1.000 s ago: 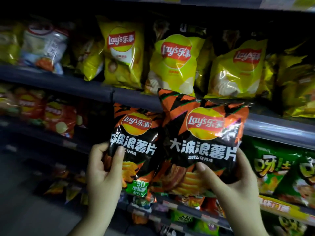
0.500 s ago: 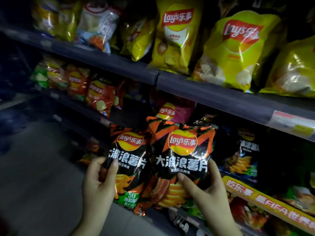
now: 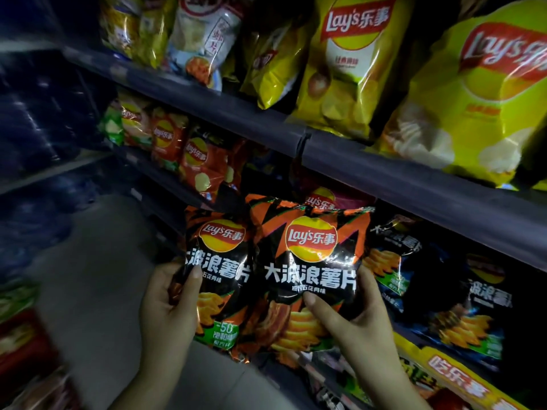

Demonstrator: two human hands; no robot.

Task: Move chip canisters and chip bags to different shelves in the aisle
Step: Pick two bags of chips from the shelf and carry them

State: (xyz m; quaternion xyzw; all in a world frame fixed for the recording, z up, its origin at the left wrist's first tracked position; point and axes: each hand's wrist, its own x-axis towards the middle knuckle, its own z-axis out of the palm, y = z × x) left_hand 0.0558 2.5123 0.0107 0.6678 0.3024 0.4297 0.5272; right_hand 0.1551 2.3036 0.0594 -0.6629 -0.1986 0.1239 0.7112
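Note:
I hold two black-and-orange Lay's chip bags side by side in front of a lower shelf. My left hand [image 3: 168,309] grips the left bag [image 3: 220,276] by its left edge, thumb across the front. My right hand [image 3: 352,318] grips the right bag [image 3: 310,261] from its lower right corner, and this bag overlaps the left one. Both bags stand upright, just below the dark shelf rail [image 3: 384,173]. Behind them sits a pink Lay's bag [image 3: 325,199], mostly hidden.
Large yellow Lay's bags [image 3: 352,63] fill the shelf above. Red-orange Lay's bags [image 3: 195,164] stand to the left on the middle shelf, black-and-blue bags [image 3: 461,306] to the right. A yellow promo strip [image 3: 461,380] edges the shelf below. Grey aisle floor [image 3: 88,276] lies left.
Both hands have carried the two bags down from in front of the yellow-bag shelf to the level below its rail. The view has swung down and left, closer to the shelves.

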